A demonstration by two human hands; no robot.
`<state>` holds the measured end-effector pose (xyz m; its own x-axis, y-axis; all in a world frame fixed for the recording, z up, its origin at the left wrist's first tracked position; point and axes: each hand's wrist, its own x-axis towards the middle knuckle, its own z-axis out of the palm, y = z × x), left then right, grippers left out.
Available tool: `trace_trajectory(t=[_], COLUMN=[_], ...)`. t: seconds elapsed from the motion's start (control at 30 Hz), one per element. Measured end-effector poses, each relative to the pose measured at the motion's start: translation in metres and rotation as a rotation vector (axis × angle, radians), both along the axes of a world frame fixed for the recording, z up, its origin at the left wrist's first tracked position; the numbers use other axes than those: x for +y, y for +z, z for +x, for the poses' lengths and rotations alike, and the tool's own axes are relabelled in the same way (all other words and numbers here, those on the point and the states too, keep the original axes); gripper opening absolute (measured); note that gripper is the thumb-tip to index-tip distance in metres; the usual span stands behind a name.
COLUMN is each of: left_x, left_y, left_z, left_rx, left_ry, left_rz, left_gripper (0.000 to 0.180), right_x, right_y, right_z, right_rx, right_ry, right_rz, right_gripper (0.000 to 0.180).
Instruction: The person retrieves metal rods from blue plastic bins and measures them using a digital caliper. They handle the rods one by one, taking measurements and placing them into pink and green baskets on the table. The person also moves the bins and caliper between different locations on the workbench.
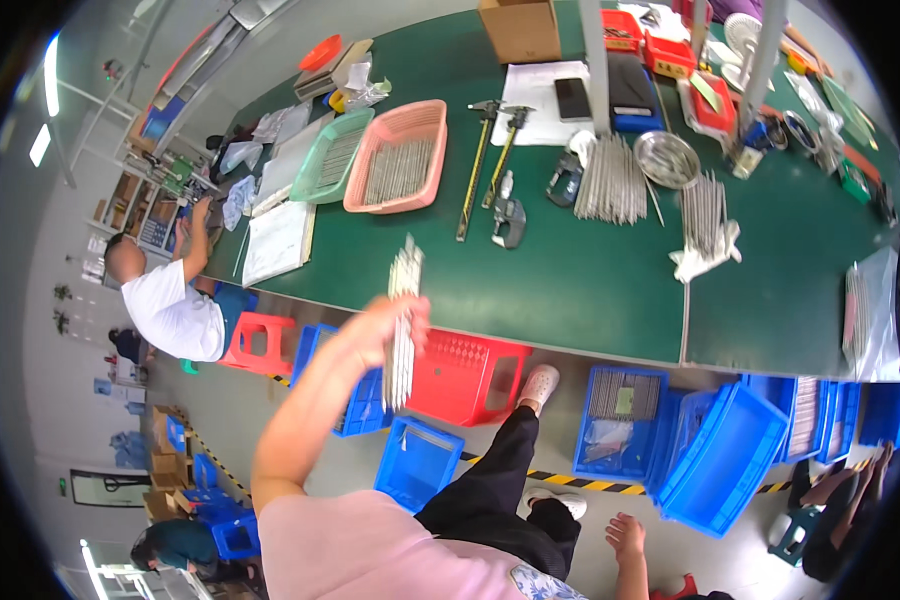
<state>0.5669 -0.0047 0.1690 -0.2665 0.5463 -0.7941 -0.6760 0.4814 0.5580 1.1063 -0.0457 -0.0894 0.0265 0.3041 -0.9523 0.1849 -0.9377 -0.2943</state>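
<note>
My left hand (pixel 395 325) is closed around a bundle of thin grey metal rods (pixel 405 275), held upright in front of the green table's near edge. The rods stick out above and below my fist. Low on the right hangs my right hand (pixel 626 536), fingers apart and nothing in it, away from the table. Beyond the bundle, a pink plastic basket (pixel 398 160) and a green basket (pixel 332 160) hold more such rods. A micrometer (pixel 509 215) and two calipers (pixel 478 170) lie to the right of the baskets.
Rod piles (pixel 612 182) and a round metal bowl (pixel 667 160) occupy the table's right half. Below the edge stand a red stool (pixel 465 380) and several blue crates (pixel 725 460). A person in white (pixel 175 310) sits at the left; another person (pixel 845 515) is at the lower right.
</note>
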Motion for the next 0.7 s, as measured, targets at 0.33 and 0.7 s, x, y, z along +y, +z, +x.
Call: trace_trajectory(t=[0.33, 0.7], left_x=[0.169, 0.148], left_y=[-0.083, -0.126], left_z=[-0.313, -0.317], left_rx=[1.233, 1.706], left_ry=[0.137, -0.125], left_rz=[-0.327, -0.623], left_gripper=[0.024, 0.056], right_x=[0.150, 0.270], right_y=[0.137, 0.126], right_z=[-0.285, -0.523], right_rx=[0.276, -0.316], right_ry=[0.642, 0.995], right_rz=[0.932, 1.232], right_gripper=[0.009, 0.066])
